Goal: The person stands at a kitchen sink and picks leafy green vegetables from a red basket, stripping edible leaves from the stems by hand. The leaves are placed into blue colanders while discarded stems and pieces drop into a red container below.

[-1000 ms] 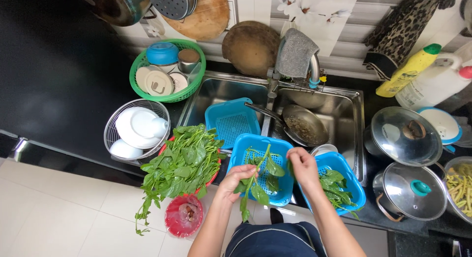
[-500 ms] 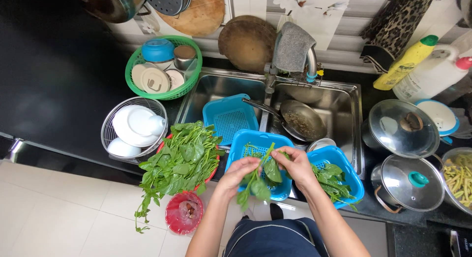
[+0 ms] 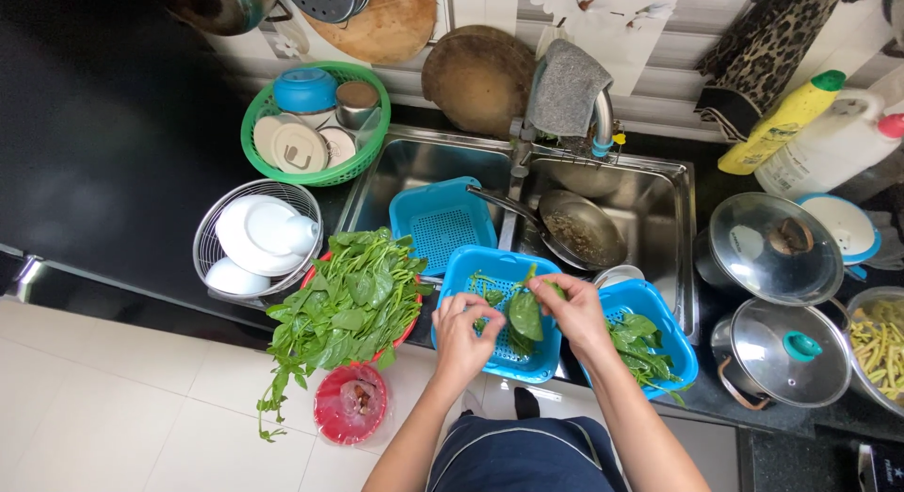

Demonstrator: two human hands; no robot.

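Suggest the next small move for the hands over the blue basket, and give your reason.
Probably pluck the leaf free and drop it into the right basket: both hands pinch a sprig over the middle basket, and picked leaves already lie in the right one.

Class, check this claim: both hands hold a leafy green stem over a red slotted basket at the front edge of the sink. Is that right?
Not quite. In the head view the left hand and right hand do hold the leafy green stem, but the slotted basket under it is blue, not red. The rest stands.
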